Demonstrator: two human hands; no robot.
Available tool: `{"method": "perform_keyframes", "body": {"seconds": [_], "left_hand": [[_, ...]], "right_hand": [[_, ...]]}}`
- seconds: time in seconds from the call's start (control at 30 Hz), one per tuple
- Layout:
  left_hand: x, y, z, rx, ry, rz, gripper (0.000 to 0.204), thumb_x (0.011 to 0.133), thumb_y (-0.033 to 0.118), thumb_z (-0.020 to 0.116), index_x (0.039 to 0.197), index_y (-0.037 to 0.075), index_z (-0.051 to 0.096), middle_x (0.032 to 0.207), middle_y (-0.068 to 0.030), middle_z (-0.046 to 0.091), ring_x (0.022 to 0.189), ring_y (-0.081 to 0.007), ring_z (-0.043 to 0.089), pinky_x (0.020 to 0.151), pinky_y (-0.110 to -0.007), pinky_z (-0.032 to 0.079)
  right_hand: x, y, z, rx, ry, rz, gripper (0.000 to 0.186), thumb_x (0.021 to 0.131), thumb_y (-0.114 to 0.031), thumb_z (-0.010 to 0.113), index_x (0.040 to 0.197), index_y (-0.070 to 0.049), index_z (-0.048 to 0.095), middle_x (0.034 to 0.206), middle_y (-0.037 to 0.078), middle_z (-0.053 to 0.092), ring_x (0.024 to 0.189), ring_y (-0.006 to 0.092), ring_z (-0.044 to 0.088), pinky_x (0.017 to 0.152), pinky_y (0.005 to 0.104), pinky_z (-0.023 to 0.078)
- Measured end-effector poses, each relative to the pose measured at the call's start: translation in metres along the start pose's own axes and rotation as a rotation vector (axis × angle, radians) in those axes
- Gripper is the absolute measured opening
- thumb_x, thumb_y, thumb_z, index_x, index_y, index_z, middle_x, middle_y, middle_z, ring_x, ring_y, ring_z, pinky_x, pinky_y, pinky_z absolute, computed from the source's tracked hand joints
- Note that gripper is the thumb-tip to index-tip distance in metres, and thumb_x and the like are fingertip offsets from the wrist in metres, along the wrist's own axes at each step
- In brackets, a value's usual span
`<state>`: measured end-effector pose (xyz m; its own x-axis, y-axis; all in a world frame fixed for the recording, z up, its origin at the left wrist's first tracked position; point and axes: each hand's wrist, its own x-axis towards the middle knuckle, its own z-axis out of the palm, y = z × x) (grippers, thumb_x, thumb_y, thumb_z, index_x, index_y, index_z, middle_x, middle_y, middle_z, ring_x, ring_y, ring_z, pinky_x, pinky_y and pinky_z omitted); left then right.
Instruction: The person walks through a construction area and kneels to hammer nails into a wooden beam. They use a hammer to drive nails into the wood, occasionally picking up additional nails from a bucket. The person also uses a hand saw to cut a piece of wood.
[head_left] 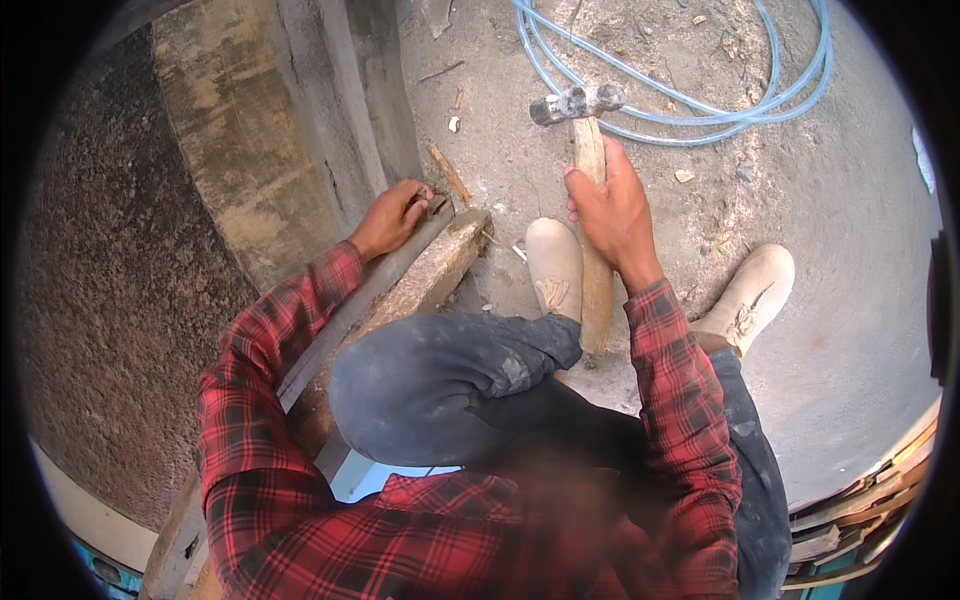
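Dusty ground (840, 370) underlies everything. On it, the right hand (615, 210) is closed around the hammer's (589, 150) handle below the head, the butt running down beside one boot (553, 262). Well apart, the left hand (392, 218) curls at the plank's (398, 264) far end; whether it grips anything is unclear. A beam (432, 268) edges the plank; a hose (755, 117) loops beyond the hammer, and ground stretches rightward.
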<state>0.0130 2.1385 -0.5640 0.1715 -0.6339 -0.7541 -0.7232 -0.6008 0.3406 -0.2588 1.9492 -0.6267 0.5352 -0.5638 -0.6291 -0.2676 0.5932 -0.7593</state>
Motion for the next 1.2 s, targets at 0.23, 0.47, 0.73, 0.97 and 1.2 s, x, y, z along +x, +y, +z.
{"method": "perform_keyframes", "body": {"seconds": [0.23,0.47,0.73,0.97,1.2], "left_hand": [[0.012,0.049,-0.018,-0.097,-0.035,0.027,0.011,0.096,0.008,0.050,0.104,0.003,0.055,0.096,-0.0118,0.057,0.089,-0.0249,0.058,0.082,-0.036,0.045],[0.010,0.035,-0.005,-0.052,-0.173,0.213,0.011,0.096,0.007,0.048,0.103,0.002,0.054,0.097,-0.0160,0.057,0.092,-0.0311,0.057,0.083,-0.041,0.044],[0.017,0.016,-0.011,0.174,-0.376,0.245,0.009,0.095,0.010,0.052,0.100,0.003,0.055,0.095,-0.0150,0.058,0.095,-0.0337,0.059,0.082,-0.044,0.046],[0.050,0.024,-0.004,0.357,-0.533,0.349,0.010,0.092,0.010,0.055,0.098,0.003,0.057,0.094,-0.0159,0.060,0.091,-0.0367,0.062,0.080,-0.046,0.048],[0.074,0.013,0.002,0.373,-0.697,0.442,0.018,0.089,0.009,0.052,0.103,0.000,0.061,0.096,-0.0202,0.066,0.089,-0.0387,0.064,0.078,-0.046,0.051]], "right_hand": [[-0.013,0.003,-0.002,0.069,0.040,0.027,0.046,0.089,-0.020,0.059,0.129,-0.001,0.050,0.083,0.007,0.063,0.062,0.0112,0.060,0.057,0.0277,0.049],[-0.025,0.005,-0.007,0.083,0.040,0.035,0.043,0.092,-0.015,0.057,0.131,-0.001,0.047,0.079,0.002,0.060,0.060,0.0076,0.056,0.054,0.0241,0.048],[-0.034,0.016,-0.008,-0.003,0.056,-0.061,0.044,0.092,-0.013,0.058,0.132,0.001,0.045,0.084,0.003,0.060,0.063,0.0079,0.055,0.055,0.0241,0.047],[-0.047,0.009,0.006,-0.043,0.107,-0.117,0.043,0.089,-0.017,0.060,0.127,-0.001,0.046,0.090,0.015,0.068,0.077,0.0230,0.066,0.074,0.0374,0.051],[-0.041,0.000,0.026,0.319,-0.018,0.165,0.042,0.096,-0.020,0.056,0.124,0.005,0.038,0.103,0.011,0.059,0.069,0.0118,0.062,0.056,0.0256,0.054]]}}
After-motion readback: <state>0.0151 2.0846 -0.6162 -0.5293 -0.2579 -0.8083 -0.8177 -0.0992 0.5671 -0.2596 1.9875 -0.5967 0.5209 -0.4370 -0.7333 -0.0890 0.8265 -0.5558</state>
